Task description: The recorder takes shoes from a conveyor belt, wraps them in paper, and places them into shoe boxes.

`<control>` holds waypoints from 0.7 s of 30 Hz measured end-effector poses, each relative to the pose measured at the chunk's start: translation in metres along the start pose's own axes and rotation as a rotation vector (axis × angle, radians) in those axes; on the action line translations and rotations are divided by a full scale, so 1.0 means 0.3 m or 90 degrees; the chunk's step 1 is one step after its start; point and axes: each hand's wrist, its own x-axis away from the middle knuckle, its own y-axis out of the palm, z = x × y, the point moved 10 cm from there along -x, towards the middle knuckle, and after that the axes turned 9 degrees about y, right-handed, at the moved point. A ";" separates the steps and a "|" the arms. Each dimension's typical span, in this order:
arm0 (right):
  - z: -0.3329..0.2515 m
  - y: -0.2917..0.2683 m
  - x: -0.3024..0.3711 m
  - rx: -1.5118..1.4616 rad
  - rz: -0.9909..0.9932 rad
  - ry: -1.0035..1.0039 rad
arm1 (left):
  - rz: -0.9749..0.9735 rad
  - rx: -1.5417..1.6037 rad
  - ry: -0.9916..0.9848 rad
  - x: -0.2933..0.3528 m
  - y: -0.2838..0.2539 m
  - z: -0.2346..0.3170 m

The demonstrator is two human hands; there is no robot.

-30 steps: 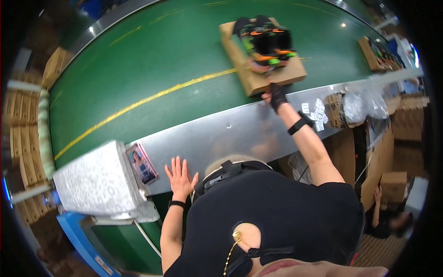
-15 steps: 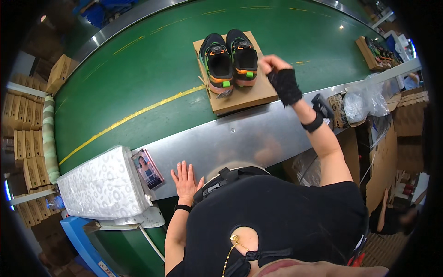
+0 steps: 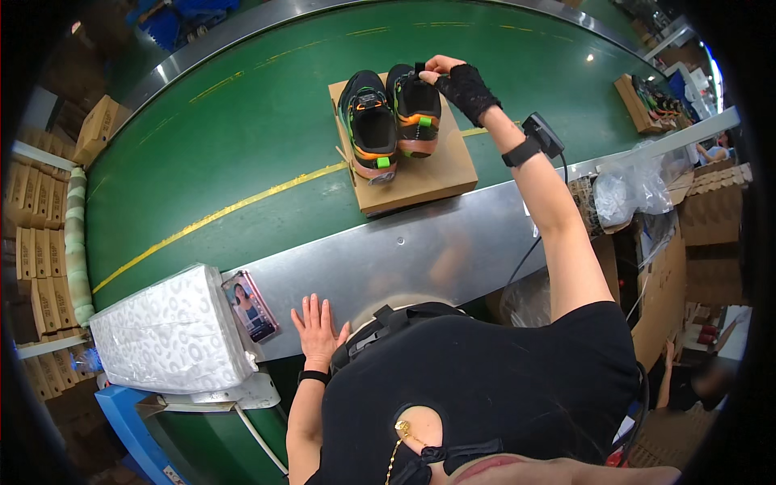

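Right hand [image 3: 462, 87]: gloved; fingertips are pinched on the heel tab of the right-hand shoe [image 3: 415, 109].
Left hand [image 3: 318, 326]: spread flat, holding nothing, pressed on the steel ledge [image 3: 420, 246].
Shoe pair: stood on a cardboard box [image 3: 408, 174], just below the right hand; the left-hand shoe [image 3: 367, 123] is touched by its partner.
Risk: the shoe may be tipped off the box if the tab is pulled sideways; the thin pinch may slip.
Risk: the wrist-mounted scanner [image 3: 543, 134] cable may be snagged at the ledge.
Surface: green belt [image 3: 242, 121], yellow line.
Room: wrapped white pack [image 3: 166, 331] and phone [image 3: 250, 305] left of the left hand; cartons stacked around.
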 end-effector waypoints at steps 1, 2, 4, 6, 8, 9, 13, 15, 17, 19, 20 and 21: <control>0.014 -0.004 -0.015 0.001 0.000 0.000 | 0.001 0.001 0.000 -0.002 -0.001 0.001; 0.036 0.000 -0.027 -0.027 -0.022 0.018 | 0.003 0.003 0.003 -0.006 -0.003 0.003; 0.038 0.018 -0.029 -0.044 -0.050 0.048 | 0.005 0.007 -0.003 -0.001 -0.005 0.001; 0.015 0.016 -0.011 -0.045 -0.053 0.047 | -0.010 0.036 -0.004 0.003 -0.004 0.003; 0.008 0.018 -0.002 -0.033 -0.059 0.034 | -0.009 0.045 -0.008 -0.008 -0.009 0.005; -0.011 0.022 0.004 -0.034 -0.066 0.030 | -0.006 0.052 -0.007 -0.014 -0.011 0.004; -0.235 0.005 0.106 0.069 0.041 -0.203 | 0.016 0.040 -0.002 -0.011 -0.025 0.005; -0.342 0.062 0.143 0.073 0.027 -0.308 | 0.024 0.048 0.004 -0.019 -0.029 0.006; -0.399 0.158 0.175 0.158 -0.005 -0.342 | 0.016 0.051 -0.004 -0.017 -0.029 0.006; -0.400 0.226 0.179 0.270 0.005 -0.397 | 0.012 0.055 -0.007 -0.015 -0.030 0.007; -0.400 0.229 0.174 0.271 0.004 -0.397 | 0.012 0.056 -0.002 -0.013 -0.031 0.009; -0.374 0.252 0.142 0.293 -0.050 -0.323 | 0.014 0.056 -0.001 -0.012 -0.030 0.010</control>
